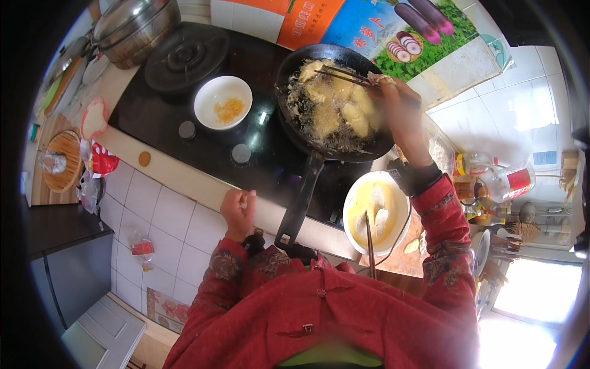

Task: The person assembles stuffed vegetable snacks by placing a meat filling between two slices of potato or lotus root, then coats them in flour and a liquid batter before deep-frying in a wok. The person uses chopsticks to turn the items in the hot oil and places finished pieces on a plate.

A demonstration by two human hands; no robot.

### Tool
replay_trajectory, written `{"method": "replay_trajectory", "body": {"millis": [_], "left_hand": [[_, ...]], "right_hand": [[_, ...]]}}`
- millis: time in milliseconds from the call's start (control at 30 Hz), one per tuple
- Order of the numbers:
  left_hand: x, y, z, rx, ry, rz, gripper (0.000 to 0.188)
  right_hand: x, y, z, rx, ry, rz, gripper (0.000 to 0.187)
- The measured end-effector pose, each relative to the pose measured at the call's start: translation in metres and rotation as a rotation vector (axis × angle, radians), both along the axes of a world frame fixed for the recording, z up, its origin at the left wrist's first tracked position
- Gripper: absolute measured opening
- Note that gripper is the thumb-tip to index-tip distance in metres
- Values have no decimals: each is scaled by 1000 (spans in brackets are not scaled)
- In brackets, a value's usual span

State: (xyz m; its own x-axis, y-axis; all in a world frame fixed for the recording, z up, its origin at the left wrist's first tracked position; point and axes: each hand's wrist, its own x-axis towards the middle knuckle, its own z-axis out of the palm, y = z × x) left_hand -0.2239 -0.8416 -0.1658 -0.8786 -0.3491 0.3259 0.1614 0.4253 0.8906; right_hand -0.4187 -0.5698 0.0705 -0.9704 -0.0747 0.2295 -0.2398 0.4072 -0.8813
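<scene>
My right hand (401,117) is closed around a pair of chopsticks (341,75), which reach over the right side of a black frying pan (289,132). Inside the pan, battered pieces (355,115) fry in bubbling oil; their tips touch or hover near the pieces at the top, I cannot tell which. My left hand (238,212) is curled into a fist at the counter's front edge, left of the pan handle (300,200), with nothing visible in it. Right of the handle, a white bowl (350,230) holds yellow batter with pale pieces and another pair of chopsticks (370,246).
On the black cooktop (264,147) stands a white bowl (203,92) with yellow crumbs, near a dark pot lid (184,55). A steel pot (135,31) is at the back left. Bottles (513,181) stand at the right. A printed cardboard panel (344,21) stands behind the pan.
</scene>
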Motion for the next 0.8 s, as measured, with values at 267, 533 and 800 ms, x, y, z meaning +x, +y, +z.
{"method": "replay_trajectory", "body": {"millis": [267,533,800], "left_hand": [[0,-1,2,-43,-2,-14,20],[0,2,-2,-7,-22,27,19],[1,2,-5,-24,-32,21,20]], "right_hand": [[-9,-9,-1,49,131,271,27],[67,36,62,-113,-182,82,28],[78,42,-12,-107,-121,64,27]]}}
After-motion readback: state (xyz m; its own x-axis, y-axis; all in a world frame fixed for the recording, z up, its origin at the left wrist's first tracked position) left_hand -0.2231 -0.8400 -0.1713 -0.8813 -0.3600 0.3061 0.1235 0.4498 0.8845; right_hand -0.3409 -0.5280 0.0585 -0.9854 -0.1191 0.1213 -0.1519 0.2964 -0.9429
